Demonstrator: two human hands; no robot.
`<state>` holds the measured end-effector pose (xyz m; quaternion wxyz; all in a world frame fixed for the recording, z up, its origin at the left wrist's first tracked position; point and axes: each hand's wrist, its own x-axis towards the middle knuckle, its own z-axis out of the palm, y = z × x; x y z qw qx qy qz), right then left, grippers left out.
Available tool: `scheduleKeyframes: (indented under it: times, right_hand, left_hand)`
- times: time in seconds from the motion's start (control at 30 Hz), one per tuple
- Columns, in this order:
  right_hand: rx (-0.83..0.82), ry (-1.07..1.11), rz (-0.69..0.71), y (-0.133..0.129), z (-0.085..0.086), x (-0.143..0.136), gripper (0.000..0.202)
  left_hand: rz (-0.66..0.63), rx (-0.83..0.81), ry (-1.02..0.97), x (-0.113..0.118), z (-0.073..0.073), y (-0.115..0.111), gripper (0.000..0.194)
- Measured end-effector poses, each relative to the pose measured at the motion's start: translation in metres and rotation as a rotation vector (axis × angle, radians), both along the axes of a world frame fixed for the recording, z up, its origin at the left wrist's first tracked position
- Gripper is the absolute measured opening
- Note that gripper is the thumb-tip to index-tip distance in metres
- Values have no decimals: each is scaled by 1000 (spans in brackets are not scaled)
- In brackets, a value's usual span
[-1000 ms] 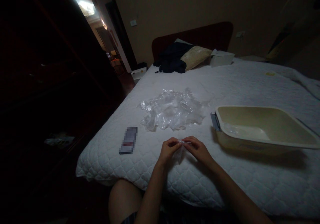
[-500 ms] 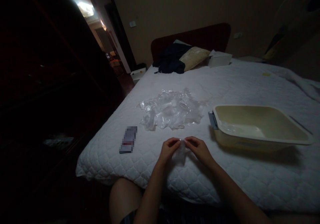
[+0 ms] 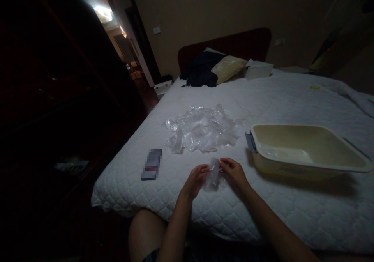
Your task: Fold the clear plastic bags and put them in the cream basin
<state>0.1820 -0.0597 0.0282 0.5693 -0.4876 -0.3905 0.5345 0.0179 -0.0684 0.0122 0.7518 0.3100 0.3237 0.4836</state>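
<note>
A small, loose piece of clear, thin plastic film (image 3: pixel 213 176) is hanging between the two hands just above the near edge of the bed (image 3: pixel 263 211), which a white quilted cover is covering. The right hand (image 3: pixel 234 172) is pinching its upper right edge; the left hand (image 3: pixel 195 181) is curling its fingers against the left side, though whether they are gripping cannot be told. A moment ago the fingertips were nearly meeting along the top edge; now they are standing farther apart and more of the film is showing, so the piece is probably being opened out or turned, its handling not yet finished. Beyond it, a wide heap of crumpled clear plastic (image 3: pixel 201 131) is lying, a blurred dark grey rectangle (image 3: pixel 152 164) is resting to the left, and a cream plastic tub with a grey side clip (image 3: pixel 295 168) is standing to the right.
</note>
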Motion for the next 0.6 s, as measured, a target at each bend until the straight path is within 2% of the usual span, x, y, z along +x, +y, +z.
scheduleKeyframes:
  times: [0.27, 0.47, 0.6]
  right_hand:
    - [27, -49, -19, 5, -9, -3, 35]
    - [31, -24, -12, 8, -10, -4, 33]
    - [4, 6, 25, 8, -7, -4, 34]
  left_hand:
    - [22, 95, 216, 8, -8, 1, 41]
    - [-3, 48, 198, 9, -9, 1, 37]
    - [97, 13, 227, 10, -14, 2, 32]
